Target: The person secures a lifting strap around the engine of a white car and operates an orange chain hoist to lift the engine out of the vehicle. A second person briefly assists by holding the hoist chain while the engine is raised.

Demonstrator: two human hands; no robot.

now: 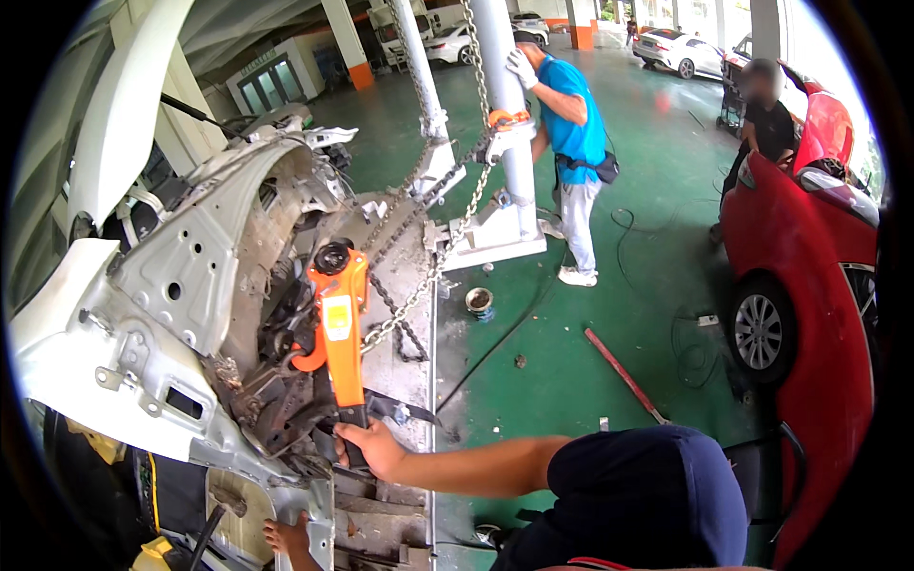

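Note:
My right hand (376,447) is wrapped round the black grip of an orange lever hoist (341,319). The hoist hangs in front of the stripped engine bay of a silver car body (186,271), its orange hook beside the metal parts there. From the hoist a steel chain (419,295) runs up to a grey post (514,181). Low in the picture, my left hand (288,540) lies on the edge of the car body with its fingers spread. Near it is a hammer-like tool (227,502), partly cut off by the frame.
A co-worker in a blue shirt (571,124) stands by the post, a white-gloved hand on it. Another person (764,124) is beside a red car (819,314) at the right. A red bar (625,374), a tin can (480,303) and cables lie on the green floor.

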